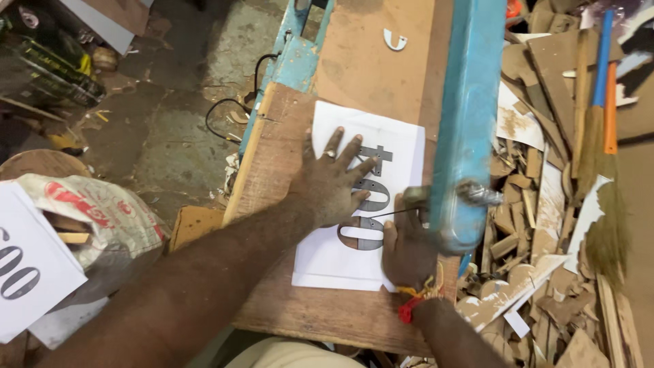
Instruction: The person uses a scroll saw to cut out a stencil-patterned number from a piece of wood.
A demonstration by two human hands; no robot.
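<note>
The wooden desk (300, 300) fills the middle of the view, a worn reddish-brown board with a paler strip along its left edge. Over its right side reaches the blue arm of a scroll saw (463, 123), chipped painted metal, rounded at the near end where a small clamp holds a thin blade.

To the right lies a heap of wood offcuts (538, 272), flat, jagged and dusty, with a broom (603, 136) lying across it, its handle blue and orange. At the left sits a printed sack (95, 211), crumpled, and a second white sheet with dark characters (27, 266).

On the desk, under the saw arm, lies the white paper template (361, 197), a flat rectangle stuck on a thin panel, printed with 3 grey characters. The cut appears to be in its early to middle part: the sheet's outer edges look whole, the characters are all in place, and the blade stands at the bottom character, so most of the outlines seem left to follow. A small white curved cut piece (395, 41) rests further up the desk.

The left hand (330, 184) lies flat on the template, fingers spread wide, a ring on 1 finger. The right hand (405, 249) presses down beside the blade, fingers together, a red and yellow thread at the wrist.
</note>
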